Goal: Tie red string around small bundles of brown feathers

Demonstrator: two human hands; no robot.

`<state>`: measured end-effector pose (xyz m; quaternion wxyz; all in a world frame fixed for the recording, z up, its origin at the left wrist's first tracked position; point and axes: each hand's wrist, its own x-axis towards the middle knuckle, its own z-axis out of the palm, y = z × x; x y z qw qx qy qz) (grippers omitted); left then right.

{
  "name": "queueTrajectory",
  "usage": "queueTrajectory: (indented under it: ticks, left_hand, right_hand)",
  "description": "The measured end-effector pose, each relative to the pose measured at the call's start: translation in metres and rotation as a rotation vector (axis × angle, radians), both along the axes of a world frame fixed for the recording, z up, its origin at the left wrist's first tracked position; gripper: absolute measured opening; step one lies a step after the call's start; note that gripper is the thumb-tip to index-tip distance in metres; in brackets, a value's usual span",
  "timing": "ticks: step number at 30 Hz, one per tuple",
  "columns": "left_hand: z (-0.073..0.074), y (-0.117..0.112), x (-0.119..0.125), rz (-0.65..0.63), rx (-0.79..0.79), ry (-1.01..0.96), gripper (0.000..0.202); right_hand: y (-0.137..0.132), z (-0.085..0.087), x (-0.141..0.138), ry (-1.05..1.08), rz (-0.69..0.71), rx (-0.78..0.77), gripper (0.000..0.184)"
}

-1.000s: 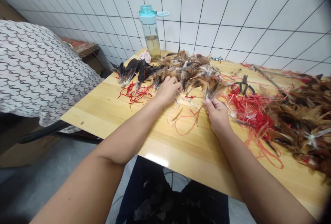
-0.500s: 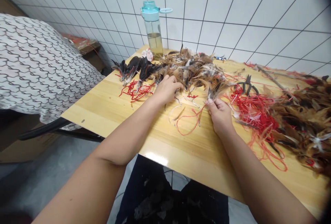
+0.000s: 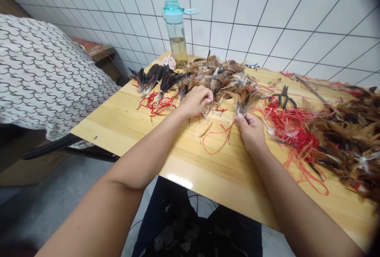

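My right hand [image 3: 252, 131] pinches the quill end of a small bunch of feathers [image 3: 245, 103], brown and grey, which fans out away from me. A thin red string [image 3: 214, 153] runs from those fingertips and loops on the table. My left hand [image 3: 197, 100] is at the near edge of a heap of brown and white feathers [image 3: 221, 75]. Its fingers are curled together, and what they hold, if anything, is hidden. Loose feather quills [image 3: 206, 129] lie between my hands.
Black-handled snips [image 3: 285, 98] lie near a tangle of red string [image 3: 292, 124]. More brown feathers [image 3: 341, 138] cover the right side. Black feather bunches [image 3: 166, 77] and a water bottle [image 3: 178, 47] are at the back left. Patterned cloth [image 3: 50, 75] is left of the wooden table [image 3: 118, 120].
My left hand has drawn slightly back and right from the feather heap, its fingers curling in. My right hand keeps its pinch on the feather bunch, almost still.
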<state>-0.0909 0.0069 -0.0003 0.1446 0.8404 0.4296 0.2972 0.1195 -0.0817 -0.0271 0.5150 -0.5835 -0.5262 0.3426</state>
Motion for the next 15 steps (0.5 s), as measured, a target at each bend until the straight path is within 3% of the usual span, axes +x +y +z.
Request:
queueTrajectory:
  ticks: [6, 9, 12, 15]
  left_hand:
    - [0.016, -0.015, 0.006, -0.043, -0.234, -0.291, 0.015]
    - [0.016, -0.013, 0.003, 0.017, -0.186, -0.312, 0.020]
    - [0.015, -0.009, -0.003, 0.122, -0.029, -0.171, 0.021]
    - [0.012, -0.005, -0.010, 0.107, 0.046, 0.077, 0.025]
  right_hand:
    - [0.000, -0.001, -0.001, 0.000, -0.009, -0.016, 0.032]
    - [-0.001, -0.001, -0.001, 0.007, -0.009, -0.011, 0.032]
    - [-0.001, 0.000, -0.001, 0.009, -0.006, -0.002, 0.032]
    - [-0.001, 0.000, -0.001, 0.003, -0.005, -0.004, 0.032]
